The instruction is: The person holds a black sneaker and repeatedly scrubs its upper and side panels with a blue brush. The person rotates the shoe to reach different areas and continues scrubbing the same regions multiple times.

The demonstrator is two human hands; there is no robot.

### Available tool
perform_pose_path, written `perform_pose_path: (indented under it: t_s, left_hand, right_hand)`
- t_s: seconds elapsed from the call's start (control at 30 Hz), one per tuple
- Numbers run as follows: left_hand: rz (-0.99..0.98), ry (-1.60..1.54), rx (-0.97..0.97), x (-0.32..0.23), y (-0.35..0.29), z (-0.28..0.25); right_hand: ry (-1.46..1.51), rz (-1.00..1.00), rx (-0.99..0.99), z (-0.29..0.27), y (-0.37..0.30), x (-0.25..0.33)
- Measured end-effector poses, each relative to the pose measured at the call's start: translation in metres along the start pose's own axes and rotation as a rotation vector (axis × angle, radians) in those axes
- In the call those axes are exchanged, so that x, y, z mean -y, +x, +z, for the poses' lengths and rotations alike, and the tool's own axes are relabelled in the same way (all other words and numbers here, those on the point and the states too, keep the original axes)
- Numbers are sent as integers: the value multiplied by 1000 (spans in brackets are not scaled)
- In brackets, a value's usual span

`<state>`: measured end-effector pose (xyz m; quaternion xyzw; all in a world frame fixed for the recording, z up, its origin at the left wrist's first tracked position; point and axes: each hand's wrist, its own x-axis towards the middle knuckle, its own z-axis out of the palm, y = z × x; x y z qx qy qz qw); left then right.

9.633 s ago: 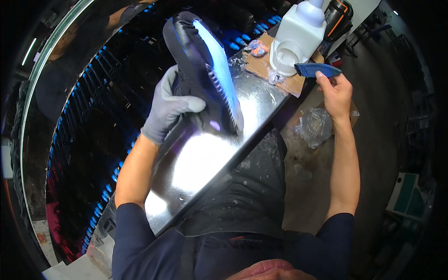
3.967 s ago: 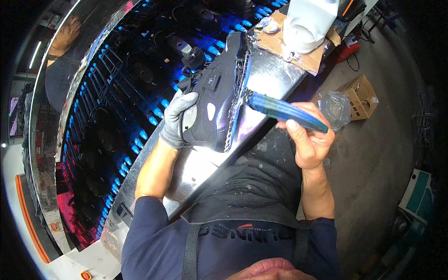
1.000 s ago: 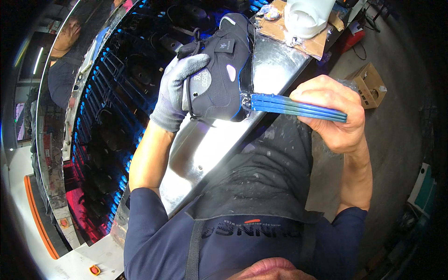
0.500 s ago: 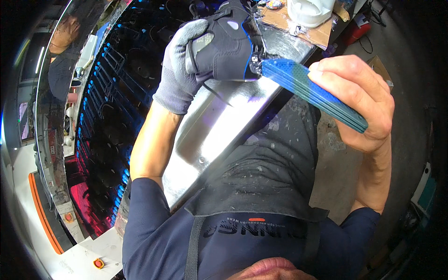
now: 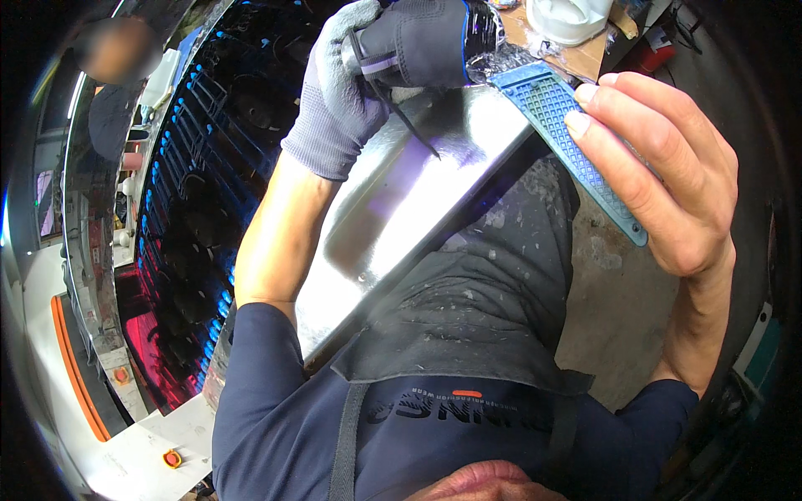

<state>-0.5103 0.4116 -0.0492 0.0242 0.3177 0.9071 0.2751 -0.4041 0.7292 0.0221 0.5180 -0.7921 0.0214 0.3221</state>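
My left hand [image 5: 347, 96], in a grey knit glove, is closed around a black shoe upper [image 5: 418, 46] with blue edging and a shiny underside edge. A thin black cord [image 5: 415, 136] hangs from it. My bare right hand [image 5: 668, 159] grips a flat blue-green tool [image 5: 555, 125] with a grid-patterned face and a small hole at its lower end. The tool's upper end lies against or right beside the shiny edge of the shoe upper; exact contact is hard to make out. Part of the upper runs out of the top of the picture.
Below the shoe lies a shiny metal tray-like surface [image 5: 351, 242]. To the left stands a dark rack with blue-tipped rods [image 5: 188, 159]. A white container [image 5: 568, 21] stands on cardboard at the top. Another person [image 5: 109, 117] is at the far left.
The shoe upper has shifted upward and turned in my left hand. My right hand has moved slightly right, and the blue-green tool has rolled so its grid face shows.
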Motion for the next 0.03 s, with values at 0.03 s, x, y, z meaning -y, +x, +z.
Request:
perform_pose_path:
  t_s: [0.03]
  left_hand:
    - [7,47,-65,0,5,1]
  right_hand:
    - [-46,-10,17,-1,-4,0]
